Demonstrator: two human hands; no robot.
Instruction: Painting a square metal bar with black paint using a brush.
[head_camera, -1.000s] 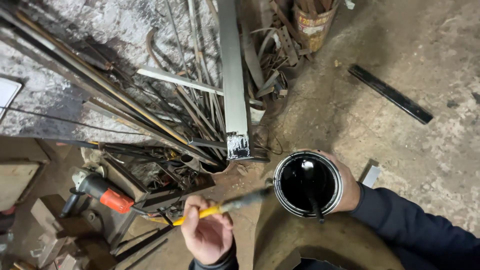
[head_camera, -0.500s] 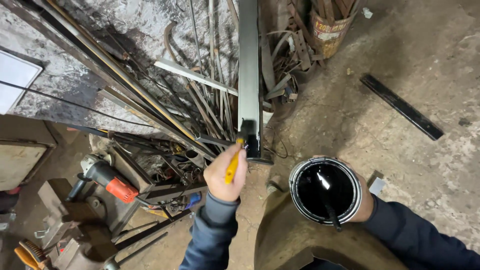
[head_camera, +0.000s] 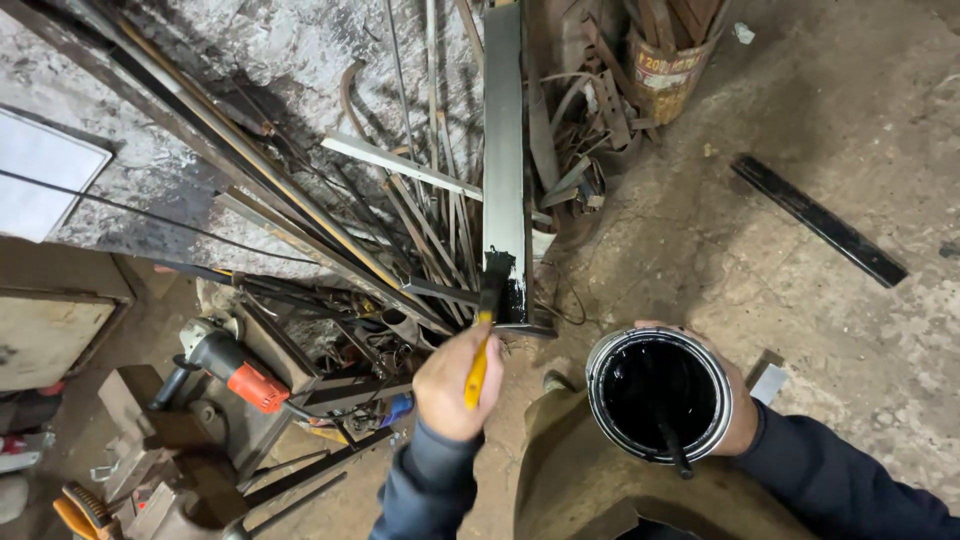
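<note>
Yellow plastic shows through the clenched left hand (head_camera: 455, 385): the handle of a black-bristled paintbrush (head_camera: 486, 318), its bristles pressed on the lower, black-coated end of an upright grey metal square tube (head_camera: 505, 170). The right hand (head_camera: 735, 405) grips a round metal tin of black paint (head_camera: 658, 393) from its far side, a dark stick standing in it. Thin steel rods and strips (head_camera: 330, 215) lean beside the tube. An orange angle grinder (head_camera: 235, 368) lies lower left; a flat black bar (head_camera: 818, 220) rests on the concrete floor (head_camera: 850, 120).
</note>
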